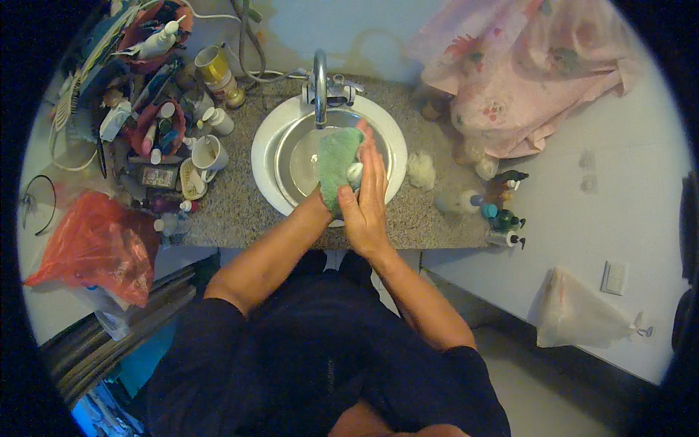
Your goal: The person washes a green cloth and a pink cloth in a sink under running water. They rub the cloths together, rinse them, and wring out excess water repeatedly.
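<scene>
Over the round metal sink basin (295, 183) with its white rim, a green cloth or mitt (336, 164) covers my left hand. Only the wrist of my left hand (322, 207) shows; its fingers are hidden. My right hand (371, 199) lies along the cloth's right side, fingers together and pointing away from me, thumb on the cloth. Between the right palm and the cloth is a small white piece that looks like a bar of soap (355, 173). The curved chrome faucet (320, 93) stands just beyond the hands.
A white mesh puff (421, 170) lies right of the sink on the granite counter (240, 218). Pump bottles (505, 218) line the right edge. At left are a white mug (209, 153), a yellow mug (211, 64), toiletries and a red plastic bag (101, 246). A pink floral cloth (502, 82) hangs behind.
</scene>
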The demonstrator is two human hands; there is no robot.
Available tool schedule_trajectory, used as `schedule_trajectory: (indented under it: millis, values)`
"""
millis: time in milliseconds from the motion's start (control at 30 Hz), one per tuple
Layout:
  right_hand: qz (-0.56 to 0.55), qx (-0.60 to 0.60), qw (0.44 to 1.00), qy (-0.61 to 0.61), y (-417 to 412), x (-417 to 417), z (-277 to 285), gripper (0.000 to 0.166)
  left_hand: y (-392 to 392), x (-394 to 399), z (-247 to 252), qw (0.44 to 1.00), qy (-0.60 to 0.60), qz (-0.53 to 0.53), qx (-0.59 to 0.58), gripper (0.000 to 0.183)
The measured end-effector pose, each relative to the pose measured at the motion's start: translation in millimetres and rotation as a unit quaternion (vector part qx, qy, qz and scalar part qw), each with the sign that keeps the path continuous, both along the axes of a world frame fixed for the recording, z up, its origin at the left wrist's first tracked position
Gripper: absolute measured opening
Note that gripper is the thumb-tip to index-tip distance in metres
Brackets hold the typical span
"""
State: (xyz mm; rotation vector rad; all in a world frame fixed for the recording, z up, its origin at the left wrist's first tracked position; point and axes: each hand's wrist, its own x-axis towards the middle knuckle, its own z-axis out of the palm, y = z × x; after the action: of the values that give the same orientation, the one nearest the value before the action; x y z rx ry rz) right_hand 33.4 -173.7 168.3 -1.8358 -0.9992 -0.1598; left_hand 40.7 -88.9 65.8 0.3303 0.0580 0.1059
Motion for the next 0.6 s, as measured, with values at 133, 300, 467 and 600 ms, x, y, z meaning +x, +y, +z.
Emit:
schedule_trajectory:
  millis: [133,300,467,600]
  values:
    - [-0.104,-0.003,0.97,0.218,8.4,57.1,-7.8,0.057,-9.5,-12.6,29.9,0.997,0.033,-0.028,-0.06,0.055]
    - [-0.026,0.085,0.941,0.326,-16.8,59.3,-0.1,0.046,-6.1,-16.7,72.7,0.995,0.021,-0.024,0.093,0.053]
    - [-0.068,0.02,0.976,0.208,-19.6,33.8,-19.3,0.045,2.3,-16.2,50.0,0.995,0.024,0.085,0.045,0.056]
    - [-0.052,0.319,0.78,0.536,-29.8,56.6,-18.6,0.039,3.3,-23.9,59.6,0.997,0.014,0.065,-0.027,0.058]
